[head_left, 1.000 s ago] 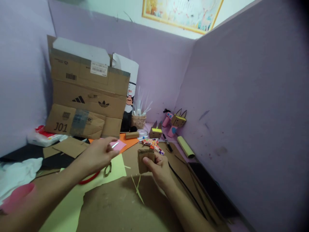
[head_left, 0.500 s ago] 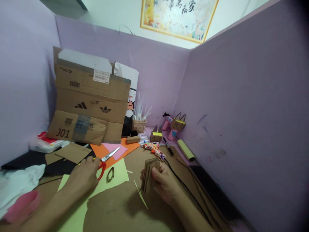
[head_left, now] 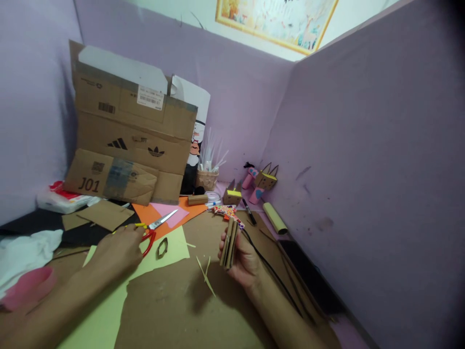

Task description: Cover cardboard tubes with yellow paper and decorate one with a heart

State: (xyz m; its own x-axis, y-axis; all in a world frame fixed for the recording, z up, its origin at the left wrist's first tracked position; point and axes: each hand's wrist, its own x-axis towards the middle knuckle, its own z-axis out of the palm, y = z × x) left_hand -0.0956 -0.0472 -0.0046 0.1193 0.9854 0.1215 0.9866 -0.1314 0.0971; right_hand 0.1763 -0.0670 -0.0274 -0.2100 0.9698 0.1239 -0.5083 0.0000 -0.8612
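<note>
My right hand [head_left: 244,259] is closed around a small stack of folded cardboard [head_left: 228,245], held upright above the work surface with its layered edges facing me. Over at the left, my left hand [head_left: 121,247] is curled palm down beside red-handled scissors [head_left: 148,242]. A yellow stick-like thing [head_left: 141,225] pokes out by its fingers, which hide most of it; what they grip is unclear. On the pale yellow paper [head_left: 178,245] lies a small cardboard ring [head_left: 162,247]. Thin pale strips [head_left: 206,278] rest between the hands.
A large flattened cardboard box [head_left: 134,131] leans at the back left. Near the back are a basket of white sticks [head_left: 207,179], a patterned glue gun [head_left: 225,211], a marker [head_left: 249,212] and cat-like cardboard figures [head_left: 231,194]. A green paper tube [head_left: 275,219] lies by the right wall.
My right hand has turned the cardboard stack so its layered edges face me more. The camera view has tilted down slightly; my left hand stays by the scissors.
</note>
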